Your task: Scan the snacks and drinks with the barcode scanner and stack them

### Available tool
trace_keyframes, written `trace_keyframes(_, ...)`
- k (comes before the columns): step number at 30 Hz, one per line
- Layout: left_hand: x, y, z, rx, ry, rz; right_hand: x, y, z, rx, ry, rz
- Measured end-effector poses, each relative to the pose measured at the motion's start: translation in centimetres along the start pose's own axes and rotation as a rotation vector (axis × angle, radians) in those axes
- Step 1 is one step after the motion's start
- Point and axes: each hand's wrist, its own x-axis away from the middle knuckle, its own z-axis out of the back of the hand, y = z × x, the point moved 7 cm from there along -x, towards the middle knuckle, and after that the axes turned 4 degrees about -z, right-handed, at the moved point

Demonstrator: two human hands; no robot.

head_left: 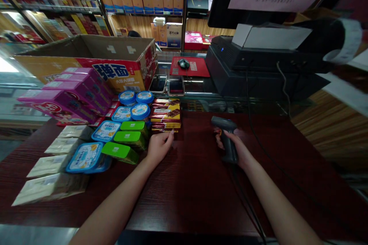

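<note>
Dark red wood makes the counter, and on it a stack of chocolate bars lies near the middle. Left hand rests palm down just in front of the stack, fingers loosely bent and holding nothing, its fingertips at the stack's near lower edge; whether they press on it cannot be told. Right of the stack and a little nearer, the right hand is wrapped tight round the handle of a grey scanner, whose head points back toward the stack; its cable trails nearer along the counter. Touching the stack's left side sit round blue tubs, with green tins just in front of them. Further left lie pink boxes and, nearer, pale flat packs. Behind the stack two phones lie side by side, an open carton stands behind and to the left, and behind to the right a mouse sits on a red mat beside a black till
</note>
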Motion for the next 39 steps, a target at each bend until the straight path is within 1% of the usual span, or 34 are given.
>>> trace_keyframes(8,-0.03,0.29,0.23,0.006,0.014,-0.023,0.48,-0.42,-0.52,0.016,-0.001,-0.032)
trace_keyframes(18,-0.02,0.47,0.27,-0.002,0.015,-0.023,0.25,-0.05,-0.06,0.013,0.017,-0.07)
trace_keyframes(24,0.11,0.61,0.22,-0.006,0.018,-0.043,0.36,-0.22,-0.31,0.025,-0.014,-0.055)
trace_keyframes(28,0.19,0.68,0.09,-0.014,-0.002,-0.056,0.28,-0.37,-0.45,0.047,-0.045,-0.03)
trace_keyframes(39,0.19,0.85,0.33,-0.008,0.018,-0.069,0.23,-0.05,-0.27,0.012,-0.028,-0.059)
